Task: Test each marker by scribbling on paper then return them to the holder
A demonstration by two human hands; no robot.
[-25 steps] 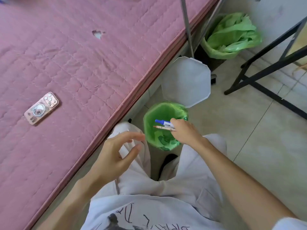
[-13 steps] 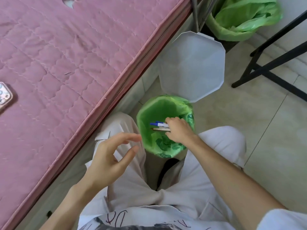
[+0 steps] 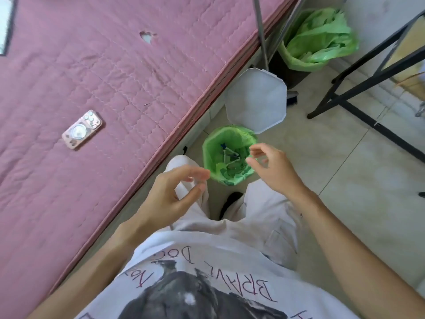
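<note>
Hovering above your lap, your left hand (image 3: 167, 194) and right hand (image 3: 273, 166) both hold nothing, fingers loosely curled and apart. Your markers (image 3: 228, 155) lie in the bottom of the small green-lined bin (image 3: 211, 148) on the floor, its lid (image 3: 255, 104) tipped up behind it. The bin stands just beside the bed (image 3: 115, 77) edge, with bare floor to its right. A phone (image 3: 81, 130) lies on the bed. Marker count is hard to make out.
</note>
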